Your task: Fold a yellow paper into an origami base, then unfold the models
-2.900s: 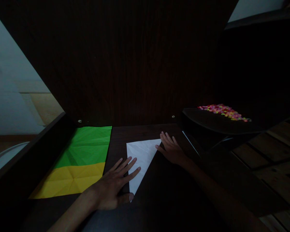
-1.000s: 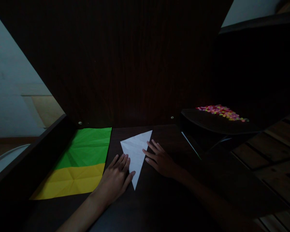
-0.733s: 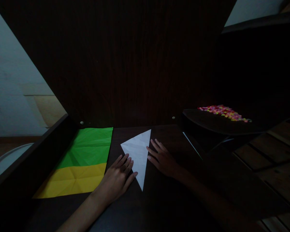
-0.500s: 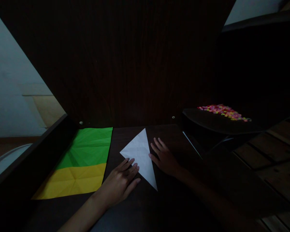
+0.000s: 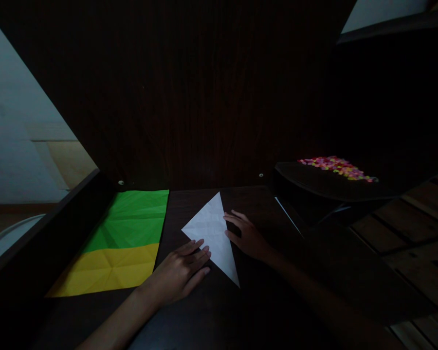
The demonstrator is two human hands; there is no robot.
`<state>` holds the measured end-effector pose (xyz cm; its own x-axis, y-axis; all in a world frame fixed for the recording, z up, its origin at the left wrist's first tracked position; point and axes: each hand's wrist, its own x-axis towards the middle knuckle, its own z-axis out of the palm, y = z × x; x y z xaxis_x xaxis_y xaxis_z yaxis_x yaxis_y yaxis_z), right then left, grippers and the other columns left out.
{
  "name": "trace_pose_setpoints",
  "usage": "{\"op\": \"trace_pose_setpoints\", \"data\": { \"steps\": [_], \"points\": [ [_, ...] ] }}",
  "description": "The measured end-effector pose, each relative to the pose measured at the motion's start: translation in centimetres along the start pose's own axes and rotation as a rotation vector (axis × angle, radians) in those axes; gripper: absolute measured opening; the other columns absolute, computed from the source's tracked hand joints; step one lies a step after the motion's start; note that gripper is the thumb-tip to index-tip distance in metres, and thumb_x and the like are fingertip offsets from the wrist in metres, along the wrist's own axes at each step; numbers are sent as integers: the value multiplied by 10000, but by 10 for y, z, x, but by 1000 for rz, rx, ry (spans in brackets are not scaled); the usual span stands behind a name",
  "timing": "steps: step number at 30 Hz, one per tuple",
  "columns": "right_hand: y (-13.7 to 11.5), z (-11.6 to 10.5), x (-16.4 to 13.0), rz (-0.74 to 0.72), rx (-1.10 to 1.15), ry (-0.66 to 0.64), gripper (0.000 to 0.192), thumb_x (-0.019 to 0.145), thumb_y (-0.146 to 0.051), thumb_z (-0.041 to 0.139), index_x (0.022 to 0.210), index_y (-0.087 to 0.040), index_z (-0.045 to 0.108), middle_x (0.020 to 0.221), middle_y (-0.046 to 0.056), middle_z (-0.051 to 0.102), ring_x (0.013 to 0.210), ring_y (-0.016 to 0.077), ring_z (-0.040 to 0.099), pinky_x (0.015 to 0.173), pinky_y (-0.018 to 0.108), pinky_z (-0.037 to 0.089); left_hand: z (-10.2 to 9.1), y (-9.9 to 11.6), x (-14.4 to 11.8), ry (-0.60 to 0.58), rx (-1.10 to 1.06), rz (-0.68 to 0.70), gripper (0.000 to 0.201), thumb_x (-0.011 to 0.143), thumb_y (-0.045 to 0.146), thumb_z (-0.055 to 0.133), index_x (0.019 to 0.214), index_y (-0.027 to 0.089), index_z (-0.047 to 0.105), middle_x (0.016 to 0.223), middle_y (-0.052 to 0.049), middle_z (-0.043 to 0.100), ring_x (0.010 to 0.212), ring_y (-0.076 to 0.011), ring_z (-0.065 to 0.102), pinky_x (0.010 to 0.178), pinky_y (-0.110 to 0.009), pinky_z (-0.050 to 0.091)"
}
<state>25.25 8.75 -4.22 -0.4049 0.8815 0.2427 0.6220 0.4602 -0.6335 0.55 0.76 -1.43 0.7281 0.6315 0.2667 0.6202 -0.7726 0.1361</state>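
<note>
A white sheet of paper folded into a triangle [image 5: 212, 226] lies on the dark wooden surface, one corner aimed left and a long edge on the right. My left hand [image 5: 180, 270] rests flat with its fingers extended, fingertips on the paper's lower left edge. On the other side, my right hand [image 5: 246, 236] touches the paper's right edge with its fingertips; thumb and fingers are apart. To the left lie a green sheet of paper [image 5: 138, 218] and a yellow sheet of paper [image 5: 109, 270], both creased.
A dark upright panel [image 5: 204, 97] stands behind the surface, and a low side board [image 5: 58, 214] borders it on the left. Right of it, a rounded dark shelf [image 5: 306, 182] carries a heap of small pink, red and yellow pieces [image 5: 337, 167]. Wooden slats [image 5: 419, 214] lie beyond.
My right hand's fingers have bent and moved slightly left, onto the paper's right edge. My left hand and the folded paper stay nearly in place.
</note>
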Motion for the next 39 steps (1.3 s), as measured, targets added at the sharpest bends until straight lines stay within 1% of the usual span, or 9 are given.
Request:
{"op": "trace_pose_setpoints", "data": {
  "steps": [4,9,12,15,23,27,31,34,39],
  "points": [
    [-3,-2,0,37,119,49,471,809,-202,614,1277,-212,558,1336,121,561,1267,267,498,1070,506,382,-2,1,0,1,-28,-4,367,969,266,468,1313,170,552,1248,-77,671,1282,-256,515,1013,-425,513],
    [-4,-3,2,30,360,88,466,785,-182,629,1239,-227,532,1267,101,612,1181,248,572,1042,492,410,-4,2,0,1,-26,14,357,962,253,478,1294,147,559,1237,-83,677,1273,-265,524,1005,-421,519],
    [-2,1,3,59,551,118,489,768,-199,652,1233,-227,503,1260,122,605,1019,227,653,925,450,501,-3,1,0,7,-27,25,365,960,247,482,1308,154,543,1239,-87,675,1273,-265,524,1010,-414,513],
    [-2,5,3,91,641,161,506,737,-213,691,1206,-238,504,1280,120,573,854,174,676,830,386,539,-2,1,-1,-1,-41,30,368,957,244,488,1315,173,536,1255,-78,666,1287,-263,509,1018,-417,505],
    [-5,6,3,118,629,220,500,696,-193,714,1161,-246,537,1267,100,560,801,158,661,768,344,560,-3,3,1,12,-31,78,366,956,223,477,1309,160,552,1251,-87,668,1270,-256,528,1016,-426,507],
    [-2,7,3,116,611,213,498,685,-196,720,1149,-232,545,1250,113,571,816,158,653,768,337,554,-1,3,0,22,12,68,386,956,233,481,1326,137,537,1329,-110,610,1266,-253,530,1009,-414,509],
    [-3,6,3,137,634,176,551,686,-207,715,1193,-228,503,1168,108,614,771,151,646,729,339,555,2,4,0,68,15,14,399,941,235,507,1332,164,533,1374,-106,571,1275,-271,514,998,-454,506],
    [-6,3,3,126,634,164,533,686,-209,711,1176,-217,502,1030,73,651,768,158,645,745,349,552,4,2,0,104,22,-47,394,939,220,500,1330,183,536,1364,-96,581,1270,-285,507,1006,-490,483],
    [-12,-1,2,109,579,122,471,709,-191,681,1153,-221,526,855,13,662,778,174,654,758,354,544,9,-5,-1,262,4,-224,440,931,231,514,1369,199,486,1400,-110,543,1284,-297,479,1008,-502,466]
  ]
}}
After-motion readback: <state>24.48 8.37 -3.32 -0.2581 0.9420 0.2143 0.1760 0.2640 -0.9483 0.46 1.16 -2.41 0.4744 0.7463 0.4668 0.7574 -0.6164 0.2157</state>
